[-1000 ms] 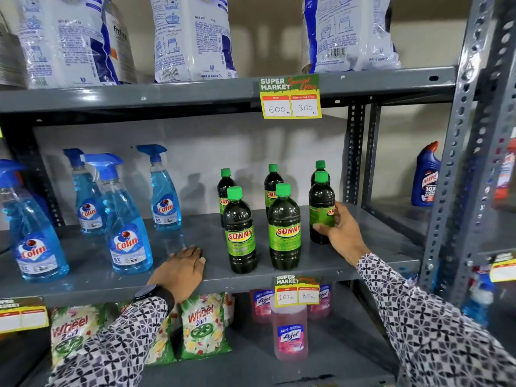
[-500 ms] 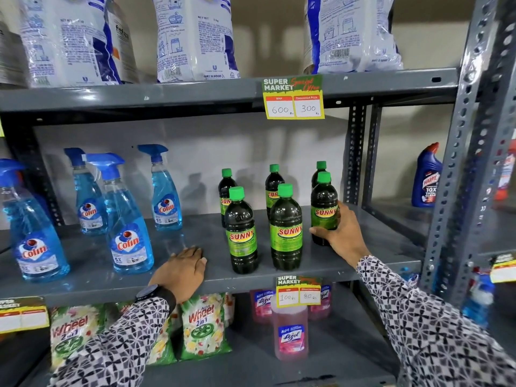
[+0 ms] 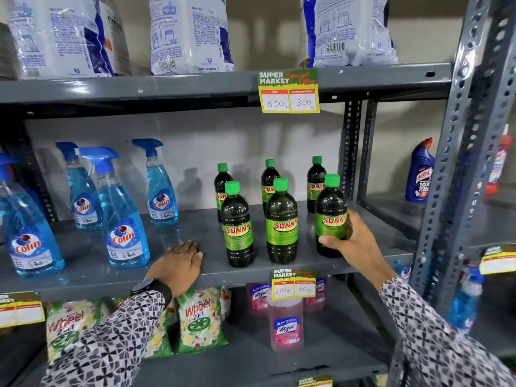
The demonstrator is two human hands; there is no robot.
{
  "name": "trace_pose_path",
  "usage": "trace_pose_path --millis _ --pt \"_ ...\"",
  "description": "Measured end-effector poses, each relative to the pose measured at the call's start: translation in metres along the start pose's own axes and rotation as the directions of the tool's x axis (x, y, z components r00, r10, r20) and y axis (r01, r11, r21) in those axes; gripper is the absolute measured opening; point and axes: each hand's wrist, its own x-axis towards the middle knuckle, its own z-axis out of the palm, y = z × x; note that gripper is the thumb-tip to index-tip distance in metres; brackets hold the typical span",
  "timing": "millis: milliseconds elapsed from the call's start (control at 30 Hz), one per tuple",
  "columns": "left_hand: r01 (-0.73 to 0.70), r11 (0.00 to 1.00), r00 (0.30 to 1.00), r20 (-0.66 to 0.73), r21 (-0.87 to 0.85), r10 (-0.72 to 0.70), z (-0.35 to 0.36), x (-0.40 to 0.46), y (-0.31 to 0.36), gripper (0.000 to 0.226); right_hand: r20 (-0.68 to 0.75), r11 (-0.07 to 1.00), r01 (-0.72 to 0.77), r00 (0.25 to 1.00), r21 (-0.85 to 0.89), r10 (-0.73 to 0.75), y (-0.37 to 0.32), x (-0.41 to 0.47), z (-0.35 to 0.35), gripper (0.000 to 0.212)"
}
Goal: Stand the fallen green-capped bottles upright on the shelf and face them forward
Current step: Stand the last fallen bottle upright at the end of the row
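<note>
Several dark green-capped SUNNY bottles stand upright on the grey middle shelf (image 3: 195,272) in two rows. The front row holds a left bottle (image 3: 236,227), a middle bottle (image 3: 281,223) and a right bottle (image 3: 331,216), all with labels facing forward. Three more stand behind them, partly hidden. My right hand (image 3: 353,241) wraps around the lower body of the front right bottle, thumb across its front. My left hand (image 3: 178,263) lies flat, palm down, on the shelf's front edge, left of the bottles, holding nothing.
Blue Colin spray bottles (image 3: 122,219) fill the shelf's left half. White detergent bags sit on the shelf above. Wheel packets (image 3: 201,317) and a pink Lizol bottle (image 3: 286,325) are below. A grey perforated upright (image 3: 458,163) stands at right, with a Harpic bottle (image 3: 420,174) beyond.
My right hand has turned the front right bottle so its label faces forward and brought it toward the shelf's front, level with the front row. My left hand has stayed put.
</note>
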Motion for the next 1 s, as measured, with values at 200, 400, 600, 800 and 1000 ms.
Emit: trace_pose_path --millis 200,400,600,800,1000 --pt "0.009 1.000 0.999 0.032 0.001 -0.009 0.000 0.002 -0.002 0.055 0.015 0.999 0.022 1.000 0.043 -0.023 -0.002 -0.018 -0.004 0.080" --pt "0.003 1.000 0.999 0.040 0.022 -0.004 -0.001 0.000 0.001 0.054 0.012 0.998 0.036 0.999 0.042 -0.036 -0.002 -0.027 -0.001 0.081" --pt "0.005 1.000 0.999 0.042 0.003 -0.006 0.002 0.002 -0.003 0.054 0.009 1.000 0.021 1.000 0.021 -0.021 -0.004 -0.027 -0.002 0.077" --pt "0.005 1.000 0.999 0.032 -0.014 -0.004 0.001 0.001 -0.003 0.053 -0.008 1.000 0.017 1.000 0.013 -0.017 -0.004 -0.029 0.000 0.078" --pt "0.015 0.997 1.000 -0.003 -0.071 -0.016 -0.003 -0.005 0.001 0.051 -0.009 1.000 -0.010 1.000 0.010 0.010 -0.005 -0.034 0.001 0.083"
